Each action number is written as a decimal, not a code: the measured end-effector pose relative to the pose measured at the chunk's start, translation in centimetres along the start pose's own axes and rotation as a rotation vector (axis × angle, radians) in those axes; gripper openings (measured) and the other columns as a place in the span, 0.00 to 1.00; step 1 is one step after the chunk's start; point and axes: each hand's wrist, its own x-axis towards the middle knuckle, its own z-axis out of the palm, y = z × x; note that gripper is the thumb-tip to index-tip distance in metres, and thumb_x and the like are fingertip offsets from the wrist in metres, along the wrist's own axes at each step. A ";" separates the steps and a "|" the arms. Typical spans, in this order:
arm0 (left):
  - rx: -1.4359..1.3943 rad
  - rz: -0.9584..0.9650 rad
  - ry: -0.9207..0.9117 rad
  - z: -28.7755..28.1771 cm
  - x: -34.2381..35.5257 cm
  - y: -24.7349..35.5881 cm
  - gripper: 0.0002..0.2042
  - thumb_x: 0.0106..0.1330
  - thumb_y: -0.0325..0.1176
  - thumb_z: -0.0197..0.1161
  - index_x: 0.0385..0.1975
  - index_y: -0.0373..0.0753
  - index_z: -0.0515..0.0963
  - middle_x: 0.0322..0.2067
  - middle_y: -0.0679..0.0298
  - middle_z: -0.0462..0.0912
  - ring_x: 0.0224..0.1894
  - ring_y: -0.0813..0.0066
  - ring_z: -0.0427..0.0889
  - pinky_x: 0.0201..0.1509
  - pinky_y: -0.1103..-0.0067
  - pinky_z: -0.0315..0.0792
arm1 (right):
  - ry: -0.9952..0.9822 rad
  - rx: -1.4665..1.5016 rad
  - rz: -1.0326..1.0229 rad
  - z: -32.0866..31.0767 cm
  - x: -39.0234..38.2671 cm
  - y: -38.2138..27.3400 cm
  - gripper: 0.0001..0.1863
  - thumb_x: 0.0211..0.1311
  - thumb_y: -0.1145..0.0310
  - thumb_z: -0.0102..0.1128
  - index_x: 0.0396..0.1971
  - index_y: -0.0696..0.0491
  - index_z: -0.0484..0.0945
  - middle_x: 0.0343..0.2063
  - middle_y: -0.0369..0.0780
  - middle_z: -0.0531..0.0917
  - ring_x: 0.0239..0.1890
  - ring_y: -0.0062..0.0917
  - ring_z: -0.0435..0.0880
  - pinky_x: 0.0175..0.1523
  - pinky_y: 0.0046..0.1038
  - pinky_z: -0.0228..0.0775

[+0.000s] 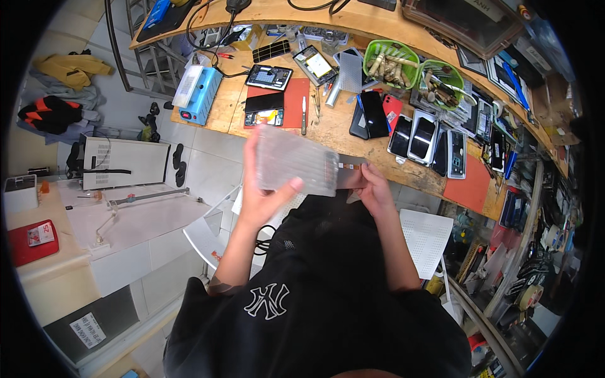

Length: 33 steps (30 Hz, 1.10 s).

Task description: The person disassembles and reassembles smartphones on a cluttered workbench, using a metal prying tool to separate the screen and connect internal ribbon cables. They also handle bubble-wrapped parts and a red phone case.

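My left hand (268, 205) grips a clear, ribbed plastic sleeve (293, 157), with the thumb on its near side and fingers along its left edge. A dark, thin flat panel (348, 167) with small light and orange marks sticks out from the sleeve's right end. My right hand (376, 192) pinches that panel by its right side. Whether the panel's other end lies inside the sleeve or behind it, I cannot tell. Both hands are above my lap, just short of the bench edge. Slight blur covers the sleeve.
On the wooden bench (343, 142) lie opened phones, a red mat (296, 101), a metal spatula (304, 116) and a black phone (376, 113). Green baskets (392, 51) of tools stand behind. A blue box-shaped device (205, 94) sits at left, more phones (423, 135) at right.
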 end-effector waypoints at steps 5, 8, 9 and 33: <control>-0.093 -0.153 0.370 -8.5 0.1 -2.4 0.41 0.60 0.22 0.65 0.75 0.37 0.53 0.68 0.50 0.67 0.68 0.55 0.72 0.67 0.62 0.73 | 0.168 -0.248 -0.009 -0.8 4.0 0.7 0.14 0.77 0.66 0.57 0.56 0.54 0.74 0.43 0.39 0.84 0.43 0.25 0.87 0.47 0.33 0.82; -0.051 -0.335 0.702 -15.5 1.0 -5.8 0.32 0.62 0.20 0.60 0.69 0.36 0.63 0.61 0.51 0.76 0.60 0.59 0.79 0.60 0.63 0.78 | 0.340 -0.335 -0.013 -0.6 7.0 1.2 0.16 0.76 0.65 0.57 0.57 0.54 0.73 0.49 0.42 0.83 0.47 0.31 0.87 0.49 0.40 0.84; -0.017 -0.355 0.705 -17.6 1.1 -7.3 0.29 0.62 0.20 0.61 0.65 0.35 0.66 0.59 0.52 0.78 0.57 0.60 0.81 0.59 0.64 0.78 | 0.331 -0.335 -0.022 -0.7 7.7 1.2 0.16 0.76 0.65 0.57 0.58 0.55 0.73 0.49 0.42 0.82 0.48 0.31 0.87 0.50 0.40 0.84; 0.109 -0.056 -0.407 -25.7 16.9 -29.0 0.18 0.78 0.38 0.58 0.61 0.36 0.76 0.53 0.59 0.84 0.52 0.74 0.83 0.54 0.77 0.78 | 0.084 -0.881 -0.770 8.1 22.1 7.6 0.09 0.70 0.73 0.65 0.45 0.61 0.79 0.39 0.34 0.86 0.42 0.11 0.81 0.47 0.17 0.74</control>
